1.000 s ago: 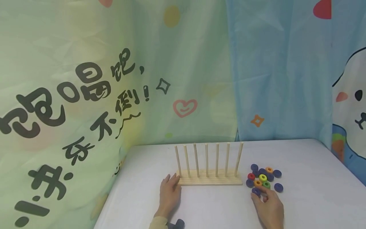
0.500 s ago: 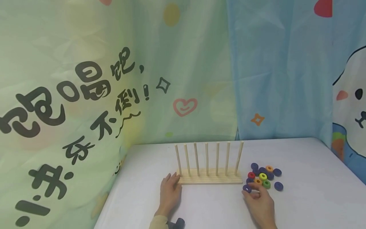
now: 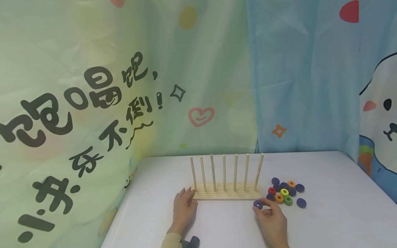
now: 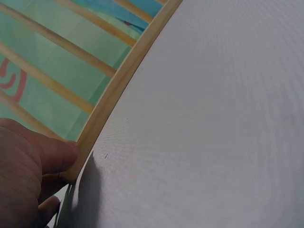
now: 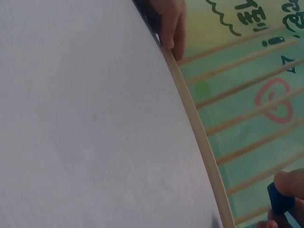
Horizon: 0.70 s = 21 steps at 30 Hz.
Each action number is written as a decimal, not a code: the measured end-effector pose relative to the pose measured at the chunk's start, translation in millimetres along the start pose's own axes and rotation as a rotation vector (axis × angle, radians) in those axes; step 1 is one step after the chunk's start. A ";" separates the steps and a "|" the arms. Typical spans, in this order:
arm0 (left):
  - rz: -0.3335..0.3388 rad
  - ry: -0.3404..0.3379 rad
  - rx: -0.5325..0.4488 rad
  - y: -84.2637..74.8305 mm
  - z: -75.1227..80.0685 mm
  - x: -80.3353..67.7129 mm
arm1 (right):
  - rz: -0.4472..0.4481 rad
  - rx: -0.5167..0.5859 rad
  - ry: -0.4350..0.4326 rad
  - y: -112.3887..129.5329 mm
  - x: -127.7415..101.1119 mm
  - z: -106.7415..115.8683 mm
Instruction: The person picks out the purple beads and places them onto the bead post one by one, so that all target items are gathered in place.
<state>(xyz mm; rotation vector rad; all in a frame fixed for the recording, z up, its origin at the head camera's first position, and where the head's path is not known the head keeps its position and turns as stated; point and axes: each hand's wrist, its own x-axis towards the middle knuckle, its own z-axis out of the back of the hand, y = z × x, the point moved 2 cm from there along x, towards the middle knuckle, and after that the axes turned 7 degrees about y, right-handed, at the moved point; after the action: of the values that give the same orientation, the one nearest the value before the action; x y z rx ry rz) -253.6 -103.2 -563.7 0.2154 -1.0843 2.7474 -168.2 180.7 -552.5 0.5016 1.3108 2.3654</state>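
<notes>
The right hand (image 3: 271, 220) has carried a pinched purple ring (image 3: 257, 204) leftward from the ring pile (image 3: 285, 193) toward the peg rack (image 3: 226, 191), steadied by the flat left hand (image 3: 183, 208); next, threading it onto a peg.

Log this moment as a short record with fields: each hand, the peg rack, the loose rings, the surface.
left hand: left hand rests flat against the left end of the wooden peg rack
right hand: right hand pinches a dark blue ring with a hole, close in front of the rack's right end
rack: seven upright dowels, all bare
loose rings: cluster of blue, red, yellow, orange and green rings right of the rack
surface: white table
</notes>
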 end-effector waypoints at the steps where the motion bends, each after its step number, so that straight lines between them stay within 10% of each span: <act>1: 0.002 0.002 -0.003 -0.1 0.0 -0.1 | -0.008 0.006 0.012 0.9 -1.5 -1.9; 21: -0.016 -0.007 0.000 3.3 -1.7 -0.2 | 0.014 0.084 0.136 13.1 -18.7 -23.6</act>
<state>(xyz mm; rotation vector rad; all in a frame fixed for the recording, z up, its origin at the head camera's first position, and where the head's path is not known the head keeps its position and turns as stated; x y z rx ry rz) -254.3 -104.4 -567.2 0.2323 -1.0802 2.7343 -165.6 148.1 -555.2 0.3811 1.4765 2.4003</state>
